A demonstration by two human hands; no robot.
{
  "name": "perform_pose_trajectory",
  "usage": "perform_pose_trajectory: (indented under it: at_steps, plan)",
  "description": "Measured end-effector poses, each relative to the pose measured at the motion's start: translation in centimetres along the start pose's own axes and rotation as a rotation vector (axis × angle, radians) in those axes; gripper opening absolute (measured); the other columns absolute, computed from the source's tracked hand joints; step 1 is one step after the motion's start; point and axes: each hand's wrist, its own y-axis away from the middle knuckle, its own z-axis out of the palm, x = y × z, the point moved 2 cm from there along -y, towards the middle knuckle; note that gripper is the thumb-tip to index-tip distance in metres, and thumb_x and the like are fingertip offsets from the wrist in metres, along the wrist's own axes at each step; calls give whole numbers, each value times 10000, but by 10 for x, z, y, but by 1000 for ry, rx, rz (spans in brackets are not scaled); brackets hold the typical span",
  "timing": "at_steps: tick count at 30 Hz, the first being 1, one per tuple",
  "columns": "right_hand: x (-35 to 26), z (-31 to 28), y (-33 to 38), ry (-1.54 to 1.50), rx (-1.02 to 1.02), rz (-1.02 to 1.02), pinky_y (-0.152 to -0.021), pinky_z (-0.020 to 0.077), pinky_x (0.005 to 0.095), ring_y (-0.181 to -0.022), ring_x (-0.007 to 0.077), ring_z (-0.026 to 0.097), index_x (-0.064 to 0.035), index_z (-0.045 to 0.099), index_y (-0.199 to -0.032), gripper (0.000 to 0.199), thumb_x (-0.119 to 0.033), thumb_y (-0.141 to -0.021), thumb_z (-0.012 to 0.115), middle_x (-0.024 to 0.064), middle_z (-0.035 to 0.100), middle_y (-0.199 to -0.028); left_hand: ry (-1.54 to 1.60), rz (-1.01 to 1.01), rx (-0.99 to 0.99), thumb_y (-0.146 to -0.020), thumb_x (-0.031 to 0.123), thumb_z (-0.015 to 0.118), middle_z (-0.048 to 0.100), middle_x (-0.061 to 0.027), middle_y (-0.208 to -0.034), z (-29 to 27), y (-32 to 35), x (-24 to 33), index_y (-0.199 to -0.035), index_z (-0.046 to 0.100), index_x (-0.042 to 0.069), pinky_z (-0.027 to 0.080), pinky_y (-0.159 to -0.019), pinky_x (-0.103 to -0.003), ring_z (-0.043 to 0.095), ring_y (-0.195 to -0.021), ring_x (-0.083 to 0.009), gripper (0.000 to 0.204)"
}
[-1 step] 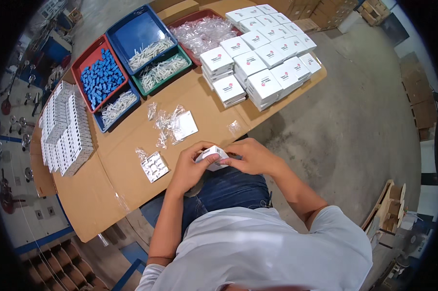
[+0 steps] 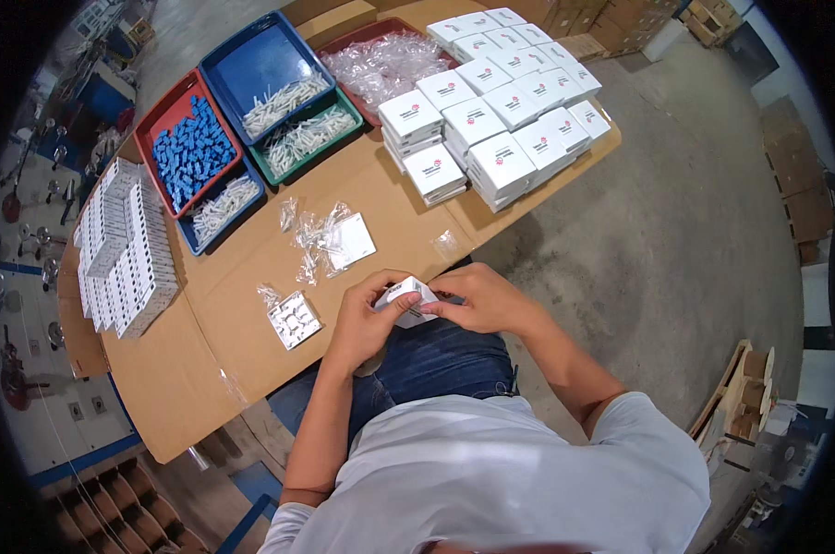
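Note:
Over my lap, just off the table's near edge, a small white box (image 2: 406, 314) is held between both hands. My left hand (image 2: 367, 309) wraps round its left side, closed, with the thumb lying across the top. From the other side, my right hand (image 2: 473, 297) grips the box's right edge with thumb and fingers. Part of the box is hidden by the fingers. On the table nearest my left hand lies a white square plate (image 2: 295, 319) with metal parts on it. Farther back, a plain white square plate (image 2: 352, 241) rests beside small clear plastic bags (image 2: 318, 235).
Stacked white boxes (image 2: 501, 162) fill the table's far right. Behind are a red tray of blue parts (image 2: 235, 138), a blue tray (image 2: 260, 60), a green tray (image 2: 357, 126) with white pieces and a tray of clear bags (image 2: 390, 65). White units (image 2: 127, 249) stand stacked at left.

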Motion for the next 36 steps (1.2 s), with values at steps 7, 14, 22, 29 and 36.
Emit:
perform_pose_trajectory:
  at_steps: [7,14,22,29,36]
  plan:
    - [23,-48,8,-82,-19,127,-668,504,338,-729,212,665,-13,699,-1043,291,-220,-853,774,139,695,-813,-393,229,101,-868,151,776,647,-131,-1200,26,-19,25,-1264,617,17,496,-918,-322,643,-1019,-211,447]
    - [70,-226,-10,-460,648,71,-762,572,275,-886,112,640,-51,469,-1474,656,-41,-873,732,46,657,-1099,-313,165,330,-946,126,678,560,-127,-1387,-10,-7,9,-1415,504,41,478,-980,-343,618,-1092,-207,508]
    - [254,-399,-117,-162,1115,277,-670,569,285,-789,155,679,-13,592,-1320,509,-60,-849,780,89,695,-992,-388,14,255,-961,90,648,693,-109,-1173,-13,47,-45,-1309,580,3,520,-858,-309,639,-909,-151,365]
    - [299,-422,-138,-148,994,403,-682,549,306,-786,155,669,86,632,-1206,479,-69,-794,821,96,713,-974,-357,-68,503,-1013,112,582,739,-110,-1058,-42,82,-50,-1186,665,-6,527,-871,-302,690,-972,-173,226]
    - [313,-424,-141,293,839,526,-777,541,356,-872,218,682,108,631,-1225,599,-303,-831,815,146,717,-1010,-355,-112,627,-1015,127,594,732,-80,-994,-55,95,-63,-1149,682,1,525,-811,-290,664,-878,-146,204]
